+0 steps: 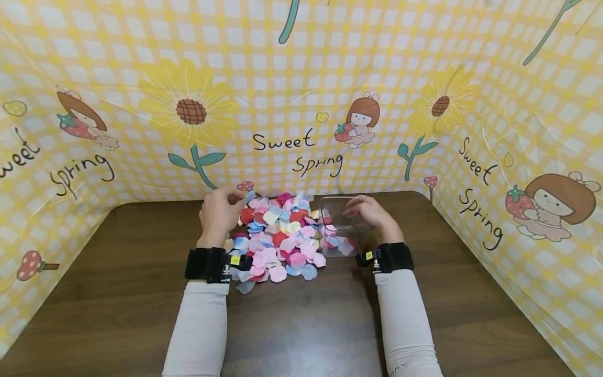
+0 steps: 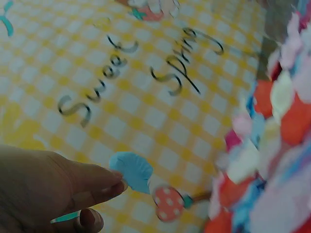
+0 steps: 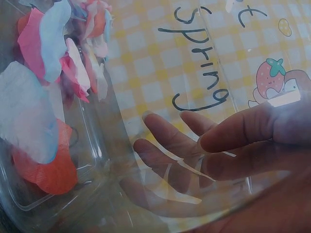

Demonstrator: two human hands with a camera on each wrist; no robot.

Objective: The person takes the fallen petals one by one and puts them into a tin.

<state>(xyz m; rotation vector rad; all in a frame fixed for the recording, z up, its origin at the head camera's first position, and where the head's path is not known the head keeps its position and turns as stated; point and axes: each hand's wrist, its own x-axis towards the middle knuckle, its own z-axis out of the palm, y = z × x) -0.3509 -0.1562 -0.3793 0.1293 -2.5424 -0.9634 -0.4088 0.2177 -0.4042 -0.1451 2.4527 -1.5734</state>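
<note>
Dark wood table (image 1: pixel 118 293) w/ a yellow checked backdrop (image 1: pixel 292 78) standing round three sides, printed w/ sunflowers, cartoon figures and "Sweet Spring" lettering; backdrop rises just behind the petal pile (image 1: pixel 278 235), which is the landmark here. Pile = loose fabric petals in pink, red, blue, white and pale yellow, spread flat at mid-table. A few stray petals lie at the pile's near edge, toward the person. Clear plastic box (image 1: pixel 341 230) sits touching the pile's right edge, tilted w/ its opening toward the pile; inside it a handful of petals, pink, pale blue and red, gathered at the low end nearest the pile, seen close in the right wrist view (image 3: pixel 43 111). Rest of the box shows only see-through wall. Left hand (image 1: pixel 219 214) is at the pile's far-left corner, close to the backdrop, thumb and fingers pinching one light-blue petal (image 2: pixel 132 172) lifted clear of the pile; other fingers curled under. Right hand (image 1: pixel 369 212) is on the box's far side from the pile, fingers (image 3: pixel 165 141) only gently bent and spread flat against the clear wall, thumb over the upper rim, steadying it. Both forearms in pale sleeves w/ black wrist straps (image 1: pixel 207 264), reaching in either side of the pile.
</note>
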